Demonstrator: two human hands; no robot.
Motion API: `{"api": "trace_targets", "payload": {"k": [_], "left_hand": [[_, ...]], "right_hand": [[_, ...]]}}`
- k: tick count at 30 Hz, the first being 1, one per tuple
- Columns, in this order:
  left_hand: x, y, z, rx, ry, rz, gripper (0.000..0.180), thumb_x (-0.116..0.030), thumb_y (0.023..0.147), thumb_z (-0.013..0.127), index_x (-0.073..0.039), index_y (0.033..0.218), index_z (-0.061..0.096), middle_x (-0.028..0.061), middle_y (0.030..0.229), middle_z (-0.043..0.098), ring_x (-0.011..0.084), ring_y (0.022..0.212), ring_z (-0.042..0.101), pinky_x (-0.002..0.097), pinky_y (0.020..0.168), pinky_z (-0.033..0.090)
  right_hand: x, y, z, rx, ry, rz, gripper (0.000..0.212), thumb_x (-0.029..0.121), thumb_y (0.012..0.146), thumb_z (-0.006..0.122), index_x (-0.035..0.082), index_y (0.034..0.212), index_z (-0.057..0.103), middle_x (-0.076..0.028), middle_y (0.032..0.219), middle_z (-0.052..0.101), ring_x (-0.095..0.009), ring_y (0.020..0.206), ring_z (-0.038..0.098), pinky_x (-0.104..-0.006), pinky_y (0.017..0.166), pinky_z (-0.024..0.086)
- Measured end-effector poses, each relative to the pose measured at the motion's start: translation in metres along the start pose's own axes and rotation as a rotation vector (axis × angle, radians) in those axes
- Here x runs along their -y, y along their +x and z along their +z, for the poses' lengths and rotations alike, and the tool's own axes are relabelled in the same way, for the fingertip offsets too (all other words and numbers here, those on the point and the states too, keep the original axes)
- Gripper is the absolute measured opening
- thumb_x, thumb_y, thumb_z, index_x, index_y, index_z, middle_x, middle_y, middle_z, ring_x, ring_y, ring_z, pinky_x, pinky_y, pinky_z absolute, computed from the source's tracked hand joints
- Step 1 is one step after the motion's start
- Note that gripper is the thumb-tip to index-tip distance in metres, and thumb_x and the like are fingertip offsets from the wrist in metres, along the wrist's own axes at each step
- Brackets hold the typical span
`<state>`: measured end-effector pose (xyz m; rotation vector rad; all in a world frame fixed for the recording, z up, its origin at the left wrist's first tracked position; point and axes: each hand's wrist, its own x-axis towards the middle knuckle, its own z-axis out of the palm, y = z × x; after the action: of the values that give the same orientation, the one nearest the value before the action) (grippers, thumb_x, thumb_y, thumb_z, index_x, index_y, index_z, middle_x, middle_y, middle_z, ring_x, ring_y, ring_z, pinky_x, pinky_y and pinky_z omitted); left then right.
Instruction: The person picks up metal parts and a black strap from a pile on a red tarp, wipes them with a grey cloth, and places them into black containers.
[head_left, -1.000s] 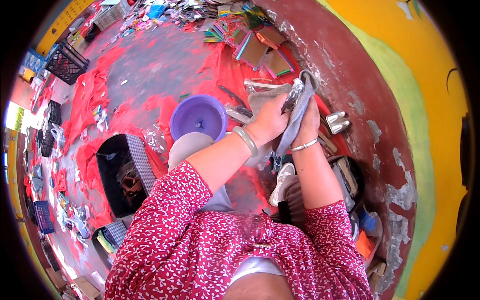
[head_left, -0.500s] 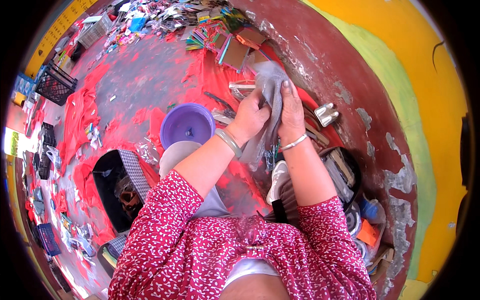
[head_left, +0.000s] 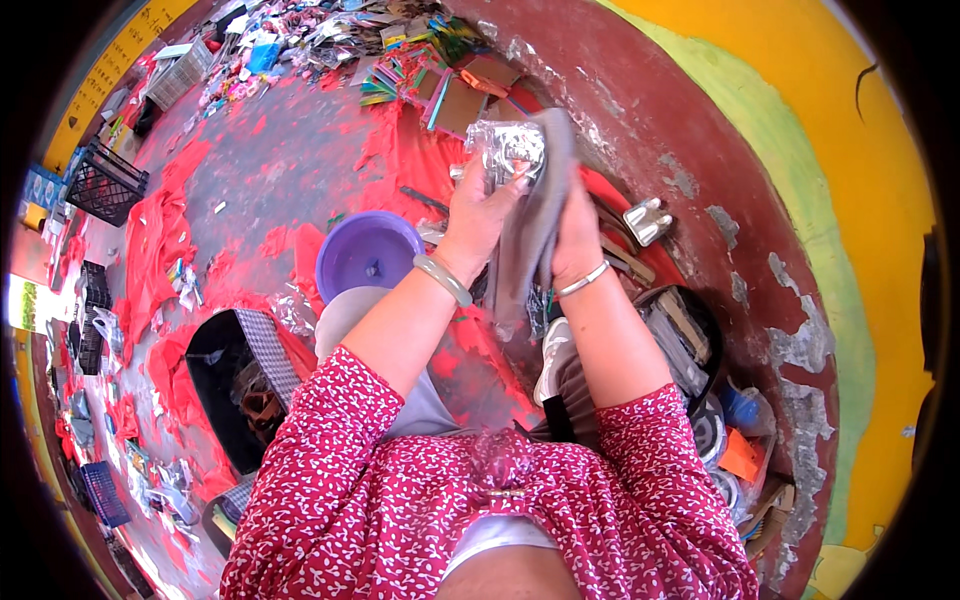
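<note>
In front of me both arms reach out over the floor. My left hand (head_left: 478, 212), with a pale bangle at its wrist, is closed round a shiny silver metal piece (head_left: 512, 143) that looks boxy; its exact kind I cannot make out. A long grey cloth (head_left: 530, 240) hangs from between the hands, its upper end blurred. My right hand (head_left: 575, 235), wearing a silver bangle, grips the cloth beside the metal piece; its fingertips are hidden behind it. To the right on the floor lies another silver metal piece (head_left: 649, 222) with rounded lobes.
A purple basin (head_left: 368, 255) stands left of my arms. Nearer is a black open case (head_left: 222, 375) with things inside. Another dark container (head_left: 682, 345) sits at my right, by the peeling red wall (head_left: 720, 200). Coloured boards (head_left: 455, 95) and heaped clutter lie farther off.
The silver metal piece now shows in my left hand, where before the cloth covered the hands' grip. The cloth has swung to the right hand's side. My head view has shifted slightly.
</note>
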<state>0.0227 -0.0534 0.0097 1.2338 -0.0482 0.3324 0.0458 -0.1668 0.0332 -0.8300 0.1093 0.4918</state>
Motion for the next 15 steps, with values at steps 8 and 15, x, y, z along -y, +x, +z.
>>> {"api": "trace_targets", "payload": {"k": [8, 15], "left_hand": [[-0.018, 0.003, 0.0, 0.071, -0.277, -0.109, 0.041, -0.034, 0.087, 0.044, -0.003, 0.112, 0.052, 0.0087, 0.109, 0.055, 0.0199, 0.097, 0.052, 0.0318, 0.09, 0.037], [-0.02, 0.013, -0.011, -0.02, -0.239, -0.312, 0.033, -0.035, 0.088, 0.05, -0.006, 0.101, 0.059, 0.0049, 0.091, 0.06, 0.0134, 0.079, 0.057, 0.0278, 0.069, 0.045]], "right_hand": [[-0.008, 0.004, 0.005, 0.005, -0.074, 0.088, 0.024, 0.023, 0.084, 0.061, 0.004, 0.098, 0.055, -0.005, 0.081, 0.062, -0.015, 0.066, 0.06, -0.029, 0.061, 0.05], [-0.01, 0.002, 0.005, 0.104, -0.234, 0.061, 0.025, 0.012, 0.082, 0.061, 0.0, 0.103, 0.053, -0.008, 0.084, 0.062, -0.017, 0.07, 0.061, -0.0289, 0.063, 0.051]]}}
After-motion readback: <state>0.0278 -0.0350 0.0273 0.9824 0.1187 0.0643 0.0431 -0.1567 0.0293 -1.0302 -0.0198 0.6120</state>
